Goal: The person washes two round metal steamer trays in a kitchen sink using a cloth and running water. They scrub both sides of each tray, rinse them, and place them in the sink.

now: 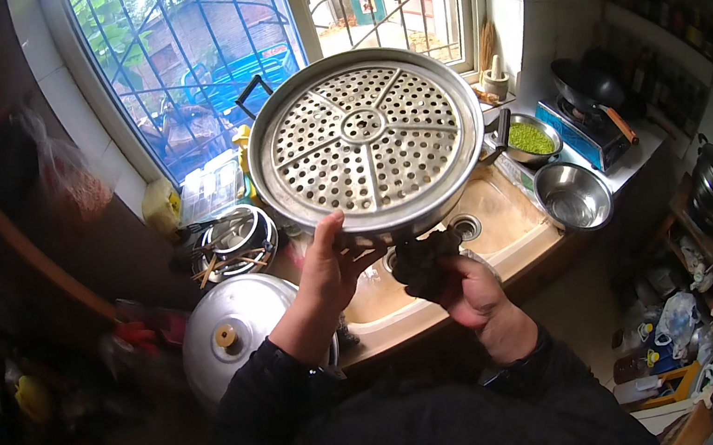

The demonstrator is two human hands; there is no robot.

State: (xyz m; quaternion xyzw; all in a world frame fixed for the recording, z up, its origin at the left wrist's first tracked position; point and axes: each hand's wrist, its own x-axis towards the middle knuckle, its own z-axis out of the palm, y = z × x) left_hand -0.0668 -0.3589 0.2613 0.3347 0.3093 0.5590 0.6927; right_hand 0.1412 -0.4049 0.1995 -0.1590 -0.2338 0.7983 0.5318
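Note:
A round metal steamer tier (pixel 366 143) with a perforated bottom is tilted towards me above the sink (pixel 503 212). My left hand (pixel 328 262) grips its near rim, thumb on top and fingers underneath. Bunched in my right hand (pixel 478 294) is a dark cloth (pixel 430 263), held just below the tier's near edge. Whether the cloth touches the metal I cannot tell. Dark handles stick out from the tier at its upper left and right. Left of the sink lies a domed metal lid (pixel 252 318) with a yellowish knob.
Stacked bowls with chopsticks (pixel 234 243) stand left of the sink. To the right are a metal bowl of green beans or peas (pixel 531 138), a steel bowl (pixel 572 195) near the counter edge, and a gas stove (pixel 588 127) bearing a wok (pixel 587 81). A barred window (pixel 188 60) is behind.

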